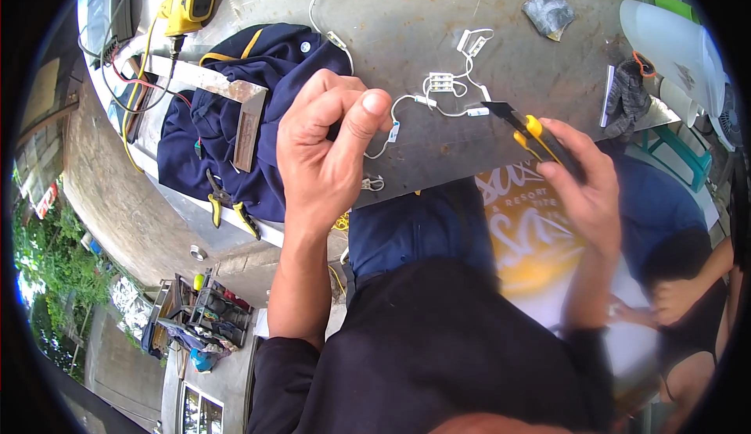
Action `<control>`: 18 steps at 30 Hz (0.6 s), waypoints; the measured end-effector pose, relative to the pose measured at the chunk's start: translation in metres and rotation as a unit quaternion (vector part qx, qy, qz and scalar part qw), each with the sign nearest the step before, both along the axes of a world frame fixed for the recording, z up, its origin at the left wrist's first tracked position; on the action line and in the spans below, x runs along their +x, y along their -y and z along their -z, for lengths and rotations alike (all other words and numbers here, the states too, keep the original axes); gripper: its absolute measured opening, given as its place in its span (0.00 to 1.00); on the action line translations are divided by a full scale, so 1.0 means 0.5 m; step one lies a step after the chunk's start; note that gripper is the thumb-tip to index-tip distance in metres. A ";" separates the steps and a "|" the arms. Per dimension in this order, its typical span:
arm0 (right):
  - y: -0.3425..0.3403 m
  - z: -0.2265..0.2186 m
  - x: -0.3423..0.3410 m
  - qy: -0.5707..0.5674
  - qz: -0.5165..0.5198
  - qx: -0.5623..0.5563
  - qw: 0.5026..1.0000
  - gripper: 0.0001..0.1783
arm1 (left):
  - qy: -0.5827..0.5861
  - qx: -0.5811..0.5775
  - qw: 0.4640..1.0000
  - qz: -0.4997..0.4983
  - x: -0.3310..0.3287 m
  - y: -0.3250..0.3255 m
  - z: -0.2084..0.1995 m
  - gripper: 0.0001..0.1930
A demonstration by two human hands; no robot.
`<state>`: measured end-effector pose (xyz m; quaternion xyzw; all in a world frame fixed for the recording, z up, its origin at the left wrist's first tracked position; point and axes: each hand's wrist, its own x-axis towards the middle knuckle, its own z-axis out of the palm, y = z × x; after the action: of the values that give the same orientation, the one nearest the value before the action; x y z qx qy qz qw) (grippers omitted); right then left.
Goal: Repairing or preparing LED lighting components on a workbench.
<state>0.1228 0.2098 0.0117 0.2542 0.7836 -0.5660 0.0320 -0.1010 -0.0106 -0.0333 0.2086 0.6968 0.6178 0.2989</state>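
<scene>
My left hand [332,141] is raised over the metal table's near edge, fingers curled in and thumb pressed against them. What it pinches, if anything, is hidden. A string of small white LED modules [441,83] on thin white wire lies on the table. One blue-and-white module [393,131] shows right beside the left thumb, and part of the string passes behind that hand. My right hand [583,172] grips a yellow-and-black utility knife [540,138]. Its dark blade points up and left, close to a module [477,112] at the string's right side.
Dark blue cloth [188,133] lies on the left, with yellow-handled pliers [227,207] and a yellow power outlet box [190,2] around it. A grey flat piece [549,13] and dark grey knitted fabric [624,98] lie right. Another person [688,277] sits at the right.
</scene>
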 end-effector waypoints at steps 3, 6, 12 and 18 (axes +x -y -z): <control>0.026 -0.003 -0.015 0.018 0.053 0.012 0.998 0.24 | -0.113 -0.096 0.988 0.033 0.004 -0.003 0.012 0.11; 0.040 -0.013 -0.043 0.034 0.051 0.064 0.996 0.23 | -0.254 -0.074 0.962 0.063 0.019 -0.038 0.037 0.12; 0.030 -0.018 -0.079 0.016 0.038 0.125 0.991 0.21 | -0.326 -0.121 0.933 0.096 0.051 -0.064 0.095 0.14; -0.022 0.026 -0.144 -0.009 -0.006 0.139 0.990 0.20 | -0.346 -0.149 0.920 0.104 0.049 -0.062 0.134 0.15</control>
<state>0.0506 0.2209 -0.0012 0.2462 0.8564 -0.4537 -0.0066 -0.0764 0.0206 -0.1001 0.4337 0.8153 0.3613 0.1294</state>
